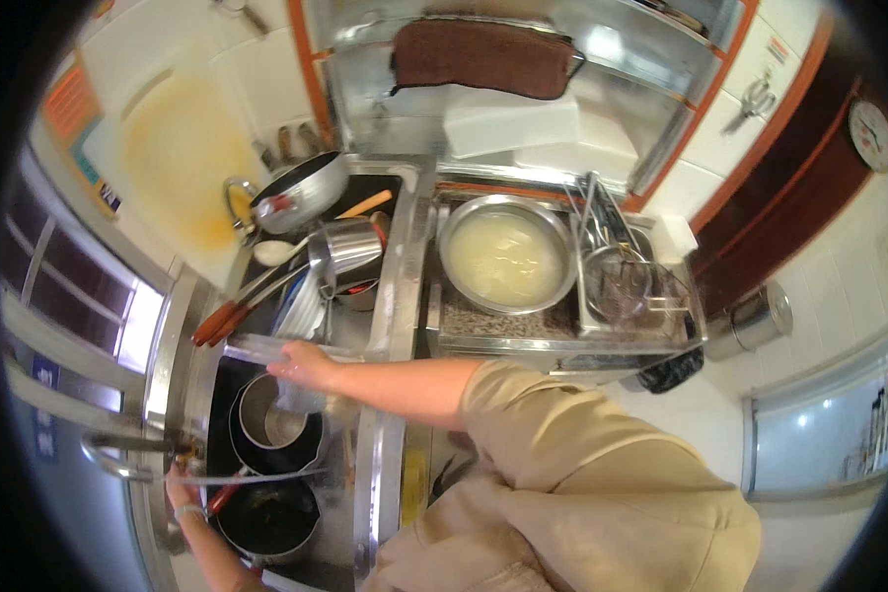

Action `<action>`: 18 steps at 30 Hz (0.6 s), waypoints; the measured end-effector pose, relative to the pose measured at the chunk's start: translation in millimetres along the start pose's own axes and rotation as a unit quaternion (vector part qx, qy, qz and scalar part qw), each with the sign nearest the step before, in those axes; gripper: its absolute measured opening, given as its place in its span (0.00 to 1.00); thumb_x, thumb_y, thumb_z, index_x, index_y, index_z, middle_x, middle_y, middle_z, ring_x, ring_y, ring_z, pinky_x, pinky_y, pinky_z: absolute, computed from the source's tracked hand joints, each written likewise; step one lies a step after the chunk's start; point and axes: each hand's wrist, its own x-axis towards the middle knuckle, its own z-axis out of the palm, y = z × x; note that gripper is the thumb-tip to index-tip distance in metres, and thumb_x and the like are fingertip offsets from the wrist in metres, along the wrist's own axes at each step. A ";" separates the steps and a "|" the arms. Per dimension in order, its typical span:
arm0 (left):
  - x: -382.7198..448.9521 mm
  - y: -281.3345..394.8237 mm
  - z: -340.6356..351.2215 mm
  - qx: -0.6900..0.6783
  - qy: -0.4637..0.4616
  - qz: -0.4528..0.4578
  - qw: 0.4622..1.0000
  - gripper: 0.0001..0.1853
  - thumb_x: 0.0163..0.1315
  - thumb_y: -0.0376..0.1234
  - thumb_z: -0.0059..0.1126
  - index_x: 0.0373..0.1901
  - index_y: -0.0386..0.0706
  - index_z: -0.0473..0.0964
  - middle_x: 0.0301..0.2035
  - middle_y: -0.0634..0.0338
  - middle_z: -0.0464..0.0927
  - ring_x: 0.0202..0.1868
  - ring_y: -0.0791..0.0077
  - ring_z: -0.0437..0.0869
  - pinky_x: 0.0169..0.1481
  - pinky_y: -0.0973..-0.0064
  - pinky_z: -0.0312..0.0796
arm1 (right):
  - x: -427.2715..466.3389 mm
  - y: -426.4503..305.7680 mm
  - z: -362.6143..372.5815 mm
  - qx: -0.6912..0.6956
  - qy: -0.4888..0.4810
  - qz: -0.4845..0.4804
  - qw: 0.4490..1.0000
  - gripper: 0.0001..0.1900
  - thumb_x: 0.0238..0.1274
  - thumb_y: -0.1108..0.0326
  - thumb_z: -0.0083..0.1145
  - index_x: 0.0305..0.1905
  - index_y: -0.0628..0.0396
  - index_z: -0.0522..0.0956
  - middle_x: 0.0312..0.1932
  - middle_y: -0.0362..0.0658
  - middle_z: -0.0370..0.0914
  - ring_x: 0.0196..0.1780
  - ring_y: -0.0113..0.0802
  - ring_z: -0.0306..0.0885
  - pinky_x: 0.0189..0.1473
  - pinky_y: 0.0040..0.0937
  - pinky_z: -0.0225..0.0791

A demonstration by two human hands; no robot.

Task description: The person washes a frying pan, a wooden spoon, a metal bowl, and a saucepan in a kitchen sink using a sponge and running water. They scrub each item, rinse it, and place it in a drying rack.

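My left hand (181, 485) is at the base of a steel faucet (129, 444), its fingers around the tap fitting. A thin stream of water runs from the faucet over the lower sink. My right hand (305, 366) is at the steel divider (248, 346) between two sink basins, fingers bent. Just under it is a blurred, translucent whitish item (300, 398); whether the hand grips it is unclear. Below lies a small metal pot (255, 414) inside a larger dark pan (240, 448). Another dark pan (270, 518) with a red handle sits nearer the bottom edge.
The upper basin holds a tilted saucepan (307, 194), a steel pot (348, 248), a ladle (270, 253), stacked plates (305, 311) and wooden-handled tools (226, 322). On the counter stand a large steel bowl (503, 251) of cloudy liquid and a tray (586, 296) with strainers. A brown cloth (485, 58) hangs behind.
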 end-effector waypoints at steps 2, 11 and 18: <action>2.3 -3.0 -12.1 0.110 -0.017 0.086 0.990 0.16 0.61 0.37 0.48 0.49 0.42 0.66 0.40 0.56 0.74 0.40 0.65 0.74 0.44 0.70 0.69 | -3.5 -1.0 2.2 0.046 -0.019 0.032 0.998 0.19 0.46 0.53 0.58 0.27 0.63 0.74 0.27 0.55 0.74 0.33 0.50 0.73 0.34 0.41 0.64; -129.2 10.8 116.1 0.356 0.156 0.299 0.871 0.19 0.57 0.29 0.54 0.50 0.37 0.65 0.44 0.51 0.72 0.41 0.66 0.74 0.49 0.73 0.68 | 10.2 -54.9 55.6 0.162 -0.056 0.070 0.983 0.19 0.49 0.53 0.57 0.34 0.61 0.73 0.31 0.52 0.75 0.36 0.43 0.73 0.37 0.37 0.65; -230.3 1.6 235.2 0.467 0.028 0.345 0.813 0.37 0.39 0.20 0.57 0.56 0.35 0.58 0.51 0.42 0.66 0.54 0.47 0.67 0.59 0.65 0.59 | -25.3 -81.7 54.2 0.389 -0.305 0.201 0.846 0.17 0.53 0.56 0.55 0.44 0.55 0.73 0.36 0.39 0.72 0.38 0.30 0.69 0.35 0.35 0.66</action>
